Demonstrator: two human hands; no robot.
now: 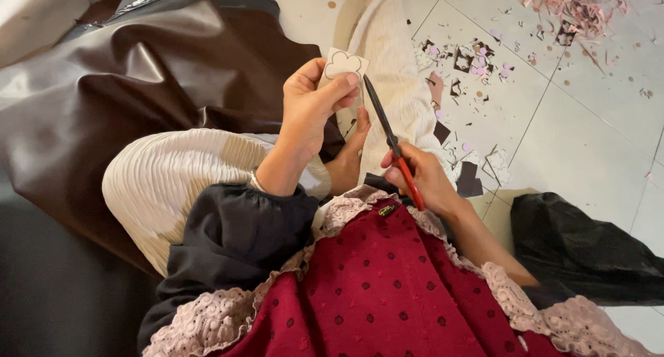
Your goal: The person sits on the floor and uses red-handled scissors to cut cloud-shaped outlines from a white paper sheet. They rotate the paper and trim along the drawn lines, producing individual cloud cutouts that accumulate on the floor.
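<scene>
1. Head view, looking down at a seated person's lap: the left hand (311, 101) is raised in the middle of the scene, thumb and fingers pressed together on a small pale paper piece (344, 63) with a flower outline drawn on it.
2. The paper piece stands up out of the fingertips, just left of the scissor tips and above the person's leg.
3. The right hand (425, 180) is nearer and to the right, closed around the red handles of a pair of scissors (391, 139).
4. The dark blades of the scissors point up and far-left, with the tip just beside the paper piece; whether blade and paper touch cannot be told.
5. Both hands hover over legs in cream ribbed trousers (394, 73); a bare foot shows between the hands.
6. To the left lies a large sheet of shiny dark brown material (138, 73), spreading over the near-left floor.
7. On the tiled floor (588, 135) to the right and far right lie many scattered paper scraps (477, 59) in pink, brown and white, with a denser pink pile at the far-right corner.
8. A black plastic bag (581, 246) rests on the floor at the near right, beside the right forearm.
</scene>
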